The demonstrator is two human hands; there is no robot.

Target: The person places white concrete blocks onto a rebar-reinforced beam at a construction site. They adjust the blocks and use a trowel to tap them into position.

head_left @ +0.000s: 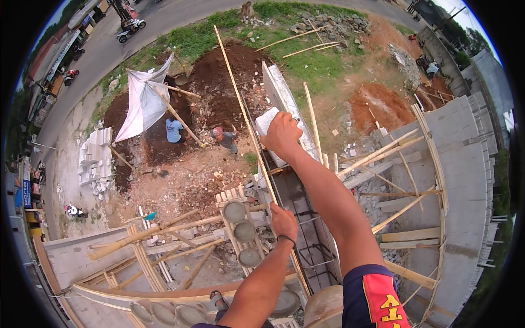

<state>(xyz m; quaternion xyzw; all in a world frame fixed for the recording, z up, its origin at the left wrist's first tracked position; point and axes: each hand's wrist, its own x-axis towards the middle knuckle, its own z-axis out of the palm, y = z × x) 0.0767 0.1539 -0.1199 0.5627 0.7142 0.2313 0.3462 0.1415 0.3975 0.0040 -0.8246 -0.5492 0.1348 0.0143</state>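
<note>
My right hand (pixel 283 134) reaches far forward and is closed over the top of a pale grey building block (pixel 266 119), which sits at the end of a narrow wall trough. Nearer to me, my left hand (pixel 284 222) is wrapped round a long bamboo pole (pixel 239 98) running along the trough's left side. Below the hands, a steel rebar cage (pixel 313 244) lies inside the trough. To the left of my left hand, several round buckets of wet grey mortar (pixel 244 232) stand on a slatted wooden platform (pixel 225 195).
Further mortar buckets (pixel 163 314) line the near-left ledge. Bamboo scaffolding (pixel 164 227) spreads left, with more bamboo props (pixel 383 150) right beside a grey block wall (pixel 467 180). Far below, a person in a blue shirt (pixel 174 131) and another in a cap (pixel 224 139) stand near a white tarp (pixel 143 98).
</note>
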